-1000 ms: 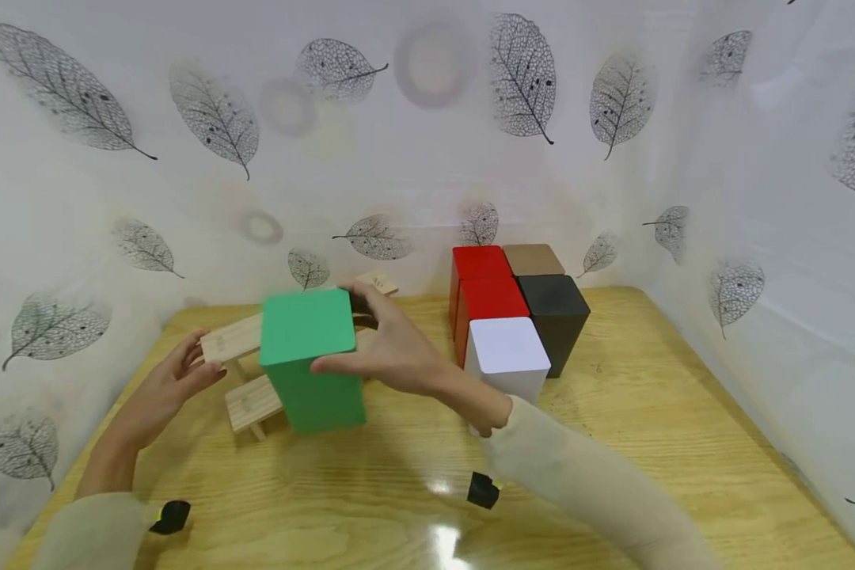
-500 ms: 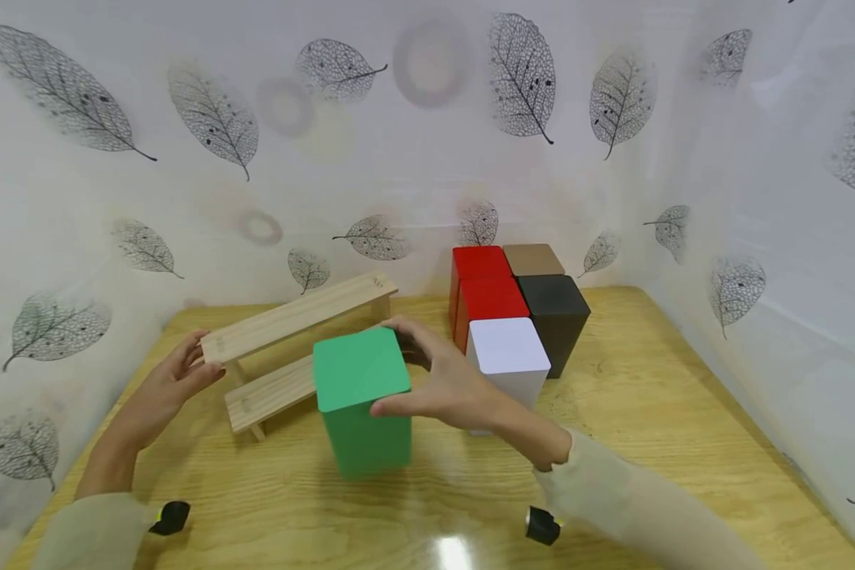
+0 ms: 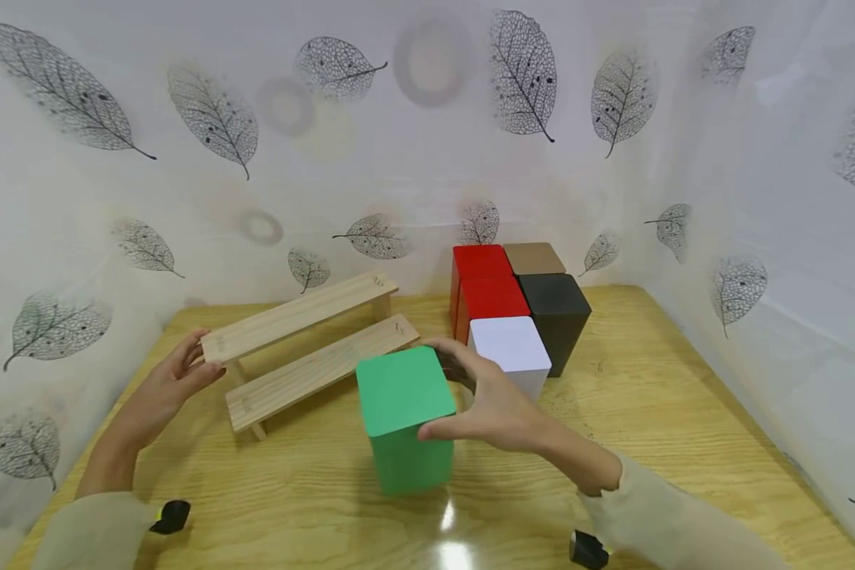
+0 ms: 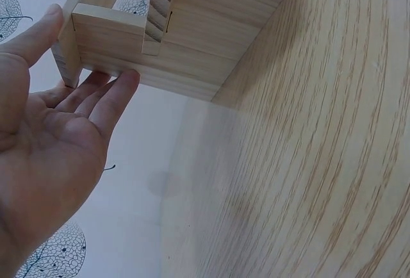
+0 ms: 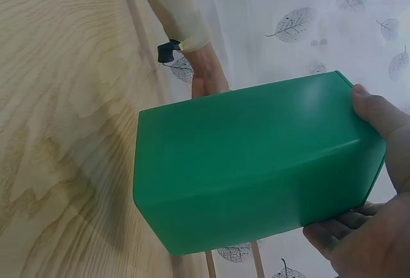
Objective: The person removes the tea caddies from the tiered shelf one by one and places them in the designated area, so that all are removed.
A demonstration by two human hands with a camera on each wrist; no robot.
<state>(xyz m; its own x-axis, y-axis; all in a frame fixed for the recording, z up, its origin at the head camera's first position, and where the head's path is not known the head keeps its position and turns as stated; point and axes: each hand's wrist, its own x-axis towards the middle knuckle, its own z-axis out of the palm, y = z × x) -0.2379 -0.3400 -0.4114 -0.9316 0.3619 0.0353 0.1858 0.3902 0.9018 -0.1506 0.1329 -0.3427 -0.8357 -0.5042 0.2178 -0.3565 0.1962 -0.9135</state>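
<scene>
My left hand (image 3: 167, 388) holds the near left end of a two-step wooden shelf (image 3: 299, 317). In the left wrist view the thumb lies on one side of the shelf's end (image 4: 106, 34), the fingers on the other. My right hand (image 3: 492, 408) grips a green box (image 3: 406, 392) by its top end, thumb on the front side and fingers behind. In the right wrist view the green box (image 5: 256, 156) is off the tabletop, with a shadow beneath it. It hangs in front of the shelf's right end, apart from it.
Right of the shelf stands a tight group of upright boxes: two red ones (image 3: 495, 299), a white one (image 3: 509, 344), a black one (image 3: 556, 305) and a tan one (image 3: 534, 258). The wooden table (image 3: 670, 427) meets a leaf-patterned curtain (image 3: 427, 158) at the back and sides.
The green box, in my right hand, has moved right and toward me, away from the shelf, uncovering both its steps. My left hand has stayed on the shelf's end.
</scene>
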